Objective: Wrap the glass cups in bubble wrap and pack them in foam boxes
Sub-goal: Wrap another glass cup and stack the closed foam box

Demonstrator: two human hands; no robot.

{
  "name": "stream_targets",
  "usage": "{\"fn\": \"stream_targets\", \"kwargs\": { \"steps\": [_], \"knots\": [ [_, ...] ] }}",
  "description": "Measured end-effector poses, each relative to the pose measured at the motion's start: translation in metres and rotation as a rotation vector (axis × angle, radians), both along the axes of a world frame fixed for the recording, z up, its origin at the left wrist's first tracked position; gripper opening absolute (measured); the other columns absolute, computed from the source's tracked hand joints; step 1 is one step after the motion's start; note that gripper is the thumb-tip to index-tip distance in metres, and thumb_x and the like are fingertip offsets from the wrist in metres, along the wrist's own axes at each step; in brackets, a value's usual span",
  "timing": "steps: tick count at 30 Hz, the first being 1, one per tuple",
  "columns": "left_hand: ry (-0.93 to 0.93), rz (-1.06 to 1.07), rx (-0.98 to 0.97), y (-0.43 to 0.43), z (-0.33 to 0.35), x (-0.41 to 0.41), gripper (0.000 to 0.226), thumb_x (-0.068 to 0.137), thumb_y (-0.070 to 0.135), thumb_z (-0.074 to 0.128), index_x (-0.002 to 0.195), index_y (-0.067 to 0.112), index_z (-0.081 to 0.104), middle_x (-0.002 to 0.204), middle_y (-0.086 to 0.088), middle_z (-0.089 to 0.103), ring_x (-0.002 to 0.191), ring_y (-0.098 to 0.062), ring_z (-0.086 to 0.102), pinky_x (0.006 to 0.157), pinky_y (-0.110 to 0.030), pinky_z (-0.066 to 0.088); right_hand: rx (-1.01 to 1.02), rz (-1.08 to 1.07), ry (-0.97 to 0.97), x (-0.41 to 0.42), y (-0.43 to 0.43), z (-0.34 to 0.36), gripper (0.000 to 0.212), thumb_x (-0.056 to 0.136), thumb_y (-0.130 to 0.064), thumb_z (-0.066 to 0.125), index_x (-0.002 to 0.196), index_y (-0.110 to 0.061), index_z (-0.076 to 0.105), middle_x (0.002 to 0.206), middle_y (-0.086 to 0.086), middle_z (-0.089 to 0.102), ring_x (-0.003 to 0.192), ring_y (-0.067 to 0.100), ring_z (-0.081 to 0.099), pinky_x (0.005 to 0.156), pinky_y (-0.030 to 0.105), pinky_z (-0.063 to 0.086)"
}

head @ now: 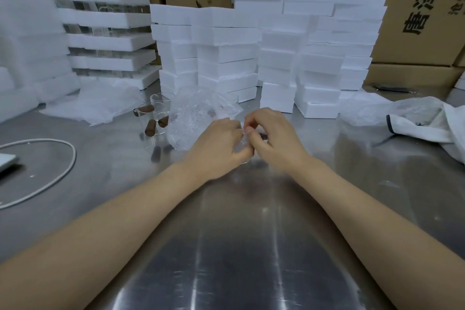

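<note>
At the middle of the steel table, my left hand (pixel 218 143) and my right hand (pixel 273 137) are curled together round a small glass cup (pixel 242 144) partly covered in bubble wrap. The cup is mostly hidden between my fingers. Just behind my hands lies a crumpled heap of bubble wrap (pixel 198 114). To its left stand clear glass cups with brown wooden handles (pixel 157 118). White foam boxes (pixel 274 48) are stacked in several columns further back.
Foam trays holding glassware (pixel 108 22) are piled at the back left, with loose bubble wrap sheets (pixel 95 103) before them. A white cable (pixel 50 171) loops at left. A white cloth (pixel 432 126) lies at right. Cardboard cartons (pixel 415 7) line the back.
</note>
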State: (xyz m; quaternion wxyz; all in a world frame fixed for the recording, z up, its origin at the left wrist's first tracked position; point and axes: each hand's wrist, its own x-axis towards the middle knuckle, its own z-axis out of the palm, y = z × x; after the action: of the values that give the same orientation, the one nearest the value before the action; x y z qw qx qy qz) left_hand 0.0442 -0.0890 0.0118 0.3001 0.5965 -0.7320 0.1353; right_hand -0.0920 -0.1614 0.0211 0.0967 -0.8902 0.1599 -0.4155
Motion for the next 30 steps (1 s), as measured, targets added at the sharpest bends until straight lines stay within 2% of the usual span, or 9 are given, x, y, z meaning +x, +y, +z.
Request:
{"fn": "stream_targets", "kwargs": {
  "steps": [5, 8, 10, 12, 15, 18, 22, 25, 30],
  "knots": [
    [0.424, -0.120, -0.087, 0.004, -0.001, -0.006, 0.052, 0.072, 0.030, 0.065, 0.119, 0.015, 0.047, 0.080, 0.014, 0.053, 0.076, -0.002, 0.054, 0.070, -0.012, 0.041, 0.080, 0.027, 0.083, 0.009, -0.001, -0.003, 0.003, 0.088, -0.019, 0.044, 0.086, -0.017, 0.045, 0.070, -0.003, 0.055, 0.066, 0.019, 0.049, 0.063, 0.030, 0.033],
    [0.414, -0.157, -0.008, 0.002, -0.002, -0.001, 0.080, 0.073, 0.024, 0.067, 0.144, 0.023, 0.031, 0.069, 0.024, 0.057, 0.077, 0.004, 0.056, 0.080, -0.003, 0.037, 0.206, 0.037, 0.040, 0.010, -0.002, -0.008, 0.010, 0.091, -0.028, 0.046, 0.097, -0.021, 0.041, 0.073, 0.000, 0.065, 0.071, 0.015, 0.058, 0.062, 0.036, 0.045],
    [0.312, -0.144, 0.037, -0.001, -0.001, 0.005, 0.089, 0.082, 0.027, 0.067, 0.152, 0.021, 0.013, 0.063, 0.026, 0.054, 0.079, -0.003, 0.051, 0.096, -0.015, 0.037, 0.283, 0.092, -0.061, 0.007, 0.000, -0.011, 0.012, 0.092, -0.027, 0.046, 0.103, -0.027, 0.041, 0.088, -0.007, 0.068, 0.085, 0.008, 0.063, 0.072, 0.033, 0.051],
    [0.262, -0.091, 0.120, -0.003, 0.000, 0.007, 0.083, 0.087, 0.051, 0.052, 0.152, 0.011, 0.018, 0.059, 0.021, 0.046, 0.087, -0.016, 0.053, 0.106, -0.025, 0.033, 0.328, 0.119, -0.242, 0.003, 0.001, -0.013, 0.018, 0.093, -0.019, 0.044, 0.108, -0.028, 0.043, 0.096, -0.013, 0.063, 0.096, 0.004, 0.062, 0.074, 0.029, 0.054],
    [0.063, -0.012, 0.120, -0.004, 0.003, 0.005, 0.083, 0.088, 0.056, 0.038, 0.153, 0.017, 0.005, 0.054, 0.016, 0.045, 0.117, -0.009, 0.047, 0.102, 0.002, 0.008, 0.375, -0.004, -0.417, -0.002, -0.008, -0.010, 0.015, 0.091, -0.016, 0.041, 0.103, -0.020, 0.051, 0.092, -0.013, 0.061, 0.096, 0.006, 0.061, 0.078, 0.028, 0.053],
    [-0.009, -0.027, 0.079, -0.001, 0.006, 0.002, 0.073, 0.095, 0.050, 0.034, 0.153, 0.015, 0.006, 0.054, 0.010, 0.046, 0.090, -0.008, 0.056, 0.111, -0.006, -0.001, 0.585, -0.053, -0.235, -0.006, -0.018, -0.010, 0.014, 0.095, -0.014, 0.048, 0.087, -0.015, 0.060, 0.081, -0.009, 0.062, 0.079, 0.003, 0.061, 0.076, 0.026, 0.050],
    [0.318, -0.081, -0.052, 0.006, -0.004, -0.003, 0.055, 0.099, 0.034, 0.034, 0.149, 0.011, 0.027, 0.095, 0.003, 0.055, 0.102, -0.013, 0.049, 0.112, -0.023, 0.020, 0.703, -0.020, -0.129, -0.004, -0.017, -0.010, 0.031, 0.096, -0.026, 0.054, 0.066, -0.019, 0.057, 0.056, -0.014, 0.055, 0.054, 0.006, 0.052, 0.052, 0.018, 0.043],
    [0.464, 0.230, -0.088, 0.002, -0.005, -0.004, 0.052, 0.097, 0.025, 0.046, 0.146, 0.017, 0.030, 0.122, 0.002, 0.046, 0.116, -0.015, 0.041, 0.105, -0.031, 0.022, 0.735, -0.080, -0.081, -0.002, -0.015, -0.008, 0.030, 0.093, -0.039, 0.057, 0.071, -0.019, 0.062, 0.064, -0.008, 0.057, 0.054, 0.010, 0.055, 0.042, 0.022, 0.045],
    [0.738, 0.136, 0.081, 0.002, -0.007, -0.013, 0.032, 0.100, 0.015, 0.038, 0.128, 0.012, 0.053, 0.128, -0.005, 0.053, 0.111, -0.011, 0.049, 0.092, -0.012, 0.029, 1.129, 0.008, -0.147, 0.002, -0.011, -0.004, 0.043, 0.082, -0.032, 0.068, 0.090, 0.010, 0.062, 0.083, 0.013, 0.058, 0.074, 0.025, 0.067, 0.063, 0.038, 0.060]
  ]
}}
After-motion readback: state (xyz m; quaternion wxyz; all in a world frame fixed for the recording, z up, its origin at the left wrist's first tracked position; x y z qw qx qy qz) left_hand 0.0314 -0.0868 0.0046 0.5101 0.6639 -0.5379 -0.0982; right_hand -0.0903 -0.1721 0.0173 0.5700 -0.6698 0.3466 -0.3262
